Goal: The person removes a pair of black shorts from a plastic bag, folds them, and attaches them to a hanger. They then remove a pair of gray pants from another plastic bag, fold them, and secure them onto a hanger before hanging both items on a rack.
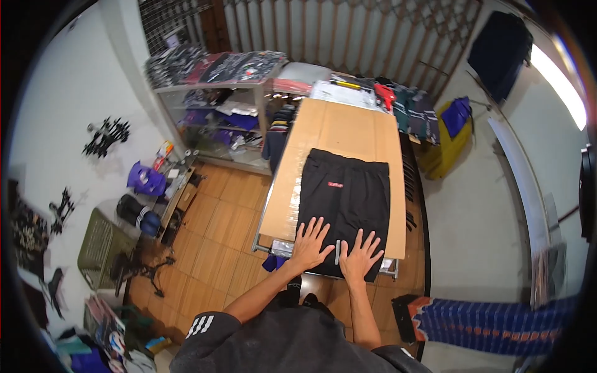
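Head view.

Left hand (pixel 309 250): is lying palm down, fingers spread wide, pressing on cloth and gripping nothing.

Right hand (pixel 357 260): is lying likewise, open and flat, just beside the left; closing on nothing.

Black shorts (pixel 343 208): are lying directly beneath both hands and stretching forward from them, long axis running away toward the waistband (pixel 348 163) at the far end. Both hands are resting across the near end, neither clearly nearer. Cloth is looking dark, plain and mostly flat; a small red label (pixel 335 184) is showing beyond the fingertips, a short pale strip (pixel 337 252) between the hands.

Cardboard sheet (pixel 348 124): is lying under the shorts, extending past their waistband; the shorts' near end is overhanging its edge below the hands.

Red object (pixel 385 94): is resting well ahead of the right hand, kind unclear.
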Available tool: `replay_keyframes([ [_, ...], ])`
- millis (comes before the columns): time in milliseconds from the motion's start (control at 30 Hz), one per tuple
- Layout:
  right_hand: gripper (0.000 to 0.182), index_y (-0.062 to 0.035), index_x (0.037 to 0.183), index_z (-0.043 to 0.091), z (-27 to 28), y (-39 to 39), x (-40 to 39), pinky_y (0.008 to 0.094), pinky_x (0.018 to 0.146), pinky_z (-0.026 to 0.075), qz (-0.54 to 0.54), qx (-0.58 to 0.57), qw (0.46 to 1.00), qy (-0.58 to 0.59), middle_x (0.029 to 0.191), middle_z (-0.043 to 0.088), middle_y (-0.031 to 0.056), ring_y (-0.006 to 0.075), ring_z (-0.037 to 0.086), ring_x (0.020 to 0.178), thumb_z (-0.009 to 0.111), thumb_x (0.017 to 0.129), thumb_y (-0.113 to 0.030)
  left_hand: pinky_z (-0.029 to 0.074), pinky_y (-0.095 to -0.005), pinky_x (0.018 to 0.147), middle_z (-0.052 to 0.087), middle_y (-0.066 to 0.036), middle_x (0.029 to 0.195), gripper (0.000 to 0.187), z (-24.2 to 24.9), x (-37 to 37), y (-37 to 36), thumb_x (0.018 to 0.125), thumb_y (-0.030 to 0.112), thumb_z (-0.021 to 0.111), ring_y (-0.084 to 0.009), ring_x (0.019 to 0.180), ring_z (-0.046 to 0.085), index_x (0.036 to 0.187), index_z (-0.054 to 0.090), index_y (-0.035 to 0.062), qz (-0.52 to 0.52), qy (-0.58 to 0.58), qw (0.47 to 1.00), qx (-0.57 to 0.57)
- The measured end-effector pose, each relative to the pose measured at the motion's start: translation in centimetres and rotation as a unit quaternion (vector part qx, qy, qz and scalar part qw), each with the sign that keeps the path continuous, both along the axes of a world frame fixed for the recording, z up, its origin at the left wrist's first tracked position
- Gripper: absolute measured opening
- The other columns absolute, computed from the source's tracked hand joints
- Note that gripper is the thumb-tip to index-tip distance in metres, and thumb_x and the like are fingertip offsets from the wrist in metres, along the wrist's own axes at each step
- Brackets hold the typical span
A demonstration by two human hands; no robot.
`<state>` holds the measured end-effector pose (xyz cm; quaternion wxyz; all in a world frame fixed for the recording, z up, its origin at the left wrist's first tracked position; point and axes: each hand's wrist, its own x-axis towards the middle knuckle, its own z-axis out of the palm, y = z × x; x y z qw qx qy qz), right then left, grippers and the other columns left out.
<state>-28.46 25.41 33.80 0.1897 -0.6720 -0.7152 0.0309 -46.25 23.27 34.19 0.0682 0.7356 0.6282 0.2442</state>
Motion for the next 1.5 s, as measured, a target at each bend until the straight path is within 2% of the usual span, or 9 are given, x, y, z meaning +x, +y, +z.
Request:
replay_keyframes([
  [233,0.064,0.0007,0.148,0.043,2.7,-1.8,-1.7,0.0705,0.116,0.011,0.026,-0.044,0.991,0.12,0.158,0.028,0.0332,0.0525,0.021,0.148,0.059,0.099,-0.036,0.031,-0.0551,0.117,0.047,-0.021,0.15,0.051,0.3,-1.3,-6.0,0.094,0.026,0.068,-0.0406,0.143,0.039,0.138,0.056,0.0064,-0.018,-0.172,0.985,-0.012],
  [333,0.05,0.0024,0.139,0.051,2.2,-4.2,-4.6,0.0686,0.117,0.013,0.14,0.033,0.973,0.182,0.153,0.037,0.0298,0.0489,0.028,0.146,0.063,0.096,-0.022,0.052,-0.0432,0.095,0.071,-0.019,0.115,0.034,3.8,-3.5,-11.9,0.095,0.02,0.067,-0.033,0.109,0.068,0.124,0.066,0.0035,0.044,-0.33,0.941,-0.064],
  [400,0.044,0.0029,0.134,0.053,2.7,-6.5,-7.7,0.0598,0.118,0.022,0.228,0.049,0.95,0.207,0.146,0.046,0.0275,0.0463,0.037,0.141,0.063,0.096,-0.016,0.057,-0.0376,0.076,0.074,-0.018,0.097,0.028,0.8,-5.4,-16.0,0.094,0.017,0.069,-0.0291,0.086,0.073,0.117,0.07,0.003,0.111,-0.399,0.91,-0.003],
  [467,0.039,0.0043,0.129,0.056,3.3,-8.9,-11.6,0.0471,0.103,0.041,0.315,0.085,0.911,0.252,0.127,0.06,0.0244,0.0402,0.056,0.118,0.065,0.092,-0.008,0.05,-0.0347,0.06,0.067,-0.011,0.072,0.026,0.0,-8.0,-20.4,0.093,0.016,0.071,-0.019,0.061,0.061,0.116,0.07,0.0035,0.214,-0.406,0.888,-0.01],
  [533,0.038,0.0036,0.125,0.059,1.6,-11.2,-15.4,0.0478,0.099,0.043,0.363,-0.025,0.886,0.286,0.116,0.064,0.0219,0.0392,0.06,0.109,0.068,0.09,-0.01,0.044,-0.0347,0.054,0.055,-0.007,0.059,0.024,0.5,-11.4,-24.7,0.093,0.019,0.071,-0.0161,0.053,0.049,0.112,0.071,0.004,0.292,-0.401,0.867,-0.053],
  [700,0.026,0.0026,0.117,0.065,0.8,-16.9,-26.7,0.0421,0.072,0.056,0.532,-0.185,0.785,0.26,0.091,0.072,0.024,0.0353,0.072,0.08,0.065,0.093,-0.009,0.037,-0.0345,0.05,0.048,-0.006,0.054,0.025,0.9,-20.0,-34.2,0.094,0.025,0.069,-0.0138,0.051,0.042,0.109,0.072,0.0047,0.406,-0.382,0.829,-0.039],
  [1033,0.028,0.0019,0.116,0.066,-6.8,-25.1,-43.8,0.0395,0.079,0.057,0.607,-0.297,0.717,0.171,0.098,0.074,0.0224,0.0326,0.074,0.088,0.068,0.092,-0.013,0.029,-0.0331,0.049,0.038,-0.002,0.053,0.03,0.8,-32.7,-51.1,0.098,0.029,0.066,-0.0104,0.051,0.033,0.102,0.071,-0.0003,0.573,-0.351,0.737,0.074],
  [1333,0.028,0.0017,0.116,0.067,-10.3,-30.5,-55.8,0.0351,0.079,0.057,0.663,-0.349,0.652,0.119,0.097,0.075,0.0208,0.028,0.074,0.089,0.068,0.091,-0.012,0.035,-0.0346,0.049,0.049,-0.005,0.053,0.044,-1.3,-37.9,-57.0,0.093,0.042,0.072,-0.0131,0.049,0.041,0.083,0.069,-0.001,0.637,-0.398,0.654,0.088],
  [1500,0.029,0.0013,0.117,0.067,-9.4,-34.6,-65.9,0.0345,0.079,0.057,0.689,-0.367,0.614,0.119,0.098,0.075,0.0204,0.0263,0.074,0.09,0.069,0.091,-0.013,0.035,-0.0306,0.05,0.05,-0.002,0.056,0.033,0.1,-45.0,-59.5,0.091,0.029,0.077,-0.0093,0.053,0.042,0.079,0.066,-0.0007,0.656,-0.386,0.635,0.134],
])
